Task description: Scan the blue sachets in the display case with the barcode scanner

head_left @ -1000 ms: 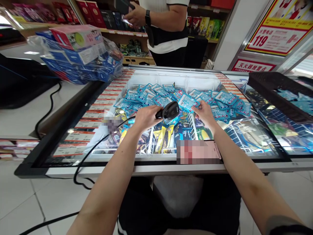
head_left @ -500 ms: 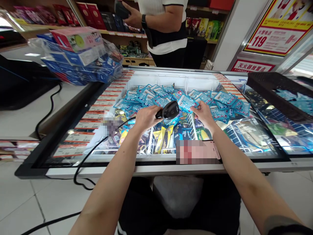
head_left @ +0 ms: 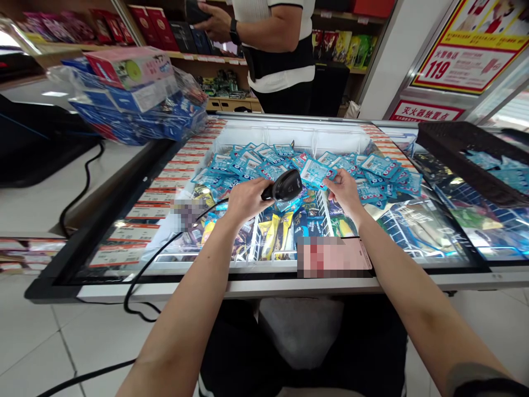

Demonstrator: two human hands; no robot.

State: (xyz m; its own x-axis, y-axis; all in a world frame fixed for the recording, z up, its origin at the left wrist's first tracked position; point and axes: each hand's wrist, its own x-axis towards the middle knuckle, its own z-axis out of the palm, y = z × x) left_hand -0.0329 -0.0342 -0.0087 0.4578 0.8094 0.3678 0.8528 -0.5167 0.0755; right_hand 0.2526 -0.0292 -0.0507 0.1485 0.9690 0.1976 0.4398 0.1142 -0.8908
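My left hand (head_left: 249,199) is closed around the handle of a black corded barcode scanner (head_left: 286,186), whose head points right. Between the thumb and fingers of my right hand (head_left: 344,191), a light-blue packet (head_left: 314,173) is gripped by its right corner, just beside the scanner's head. Behind both hands, many similar blue packets (head_left: 252,161) lie spread over the glass top of a display freezer (head_left: 235,132). More of them are heaped right of my right hand (head_left: 380,169). Under the glass, wire baskets hold wrapped goods, among them yellow packages (head_left: 270,236).
A phone (head_left: 363,255) with a blurred screen lies at the front edge. The scanner's black cable (head_left: 142,275) loops off the left front. Plastic-wrapped boxes (head_left: 136,102) are stacked at the back left. A dark basket (head_left: 463,160) stands at right. Another person (head_left: 276,44) stands behind the freezer.
My hands, the scanner and the held packet have hardly moved. The person behind the freezer has shifted their arm and the dark object in their hand slightly left and up.
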